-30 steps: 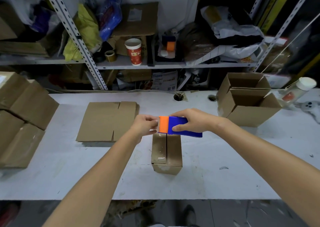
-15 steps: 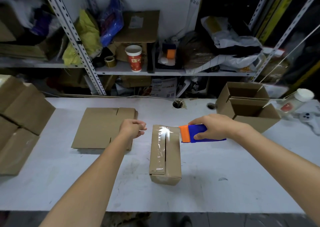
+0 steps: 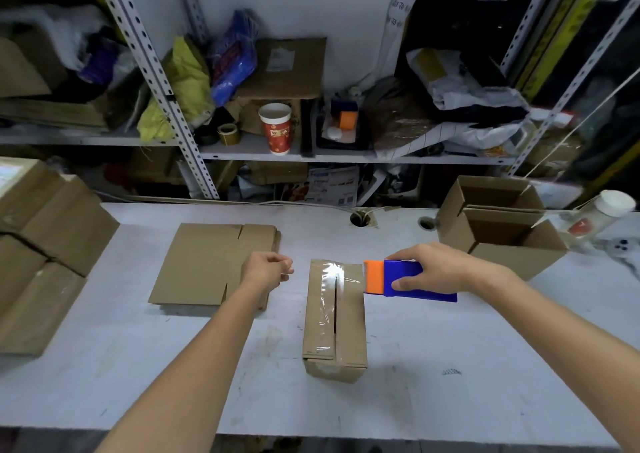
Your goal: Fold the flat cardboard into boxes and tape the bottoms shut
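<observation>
Taping | my right hand [image 3: 434, 268] grips the tape dispenser [image 3: 407, 281] at the far corner of the upturned box [image 3: 349, 324], likely to sever the strip [image 3: 327, 296] | left hand [image 3: 266, 269] curled, empty, clear of the box.

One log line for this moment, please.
phase: taping box bottom | right hand: grips tape dispenser at box far edge | left hand: curled, empty, beside box | tape: over seam
</observation>
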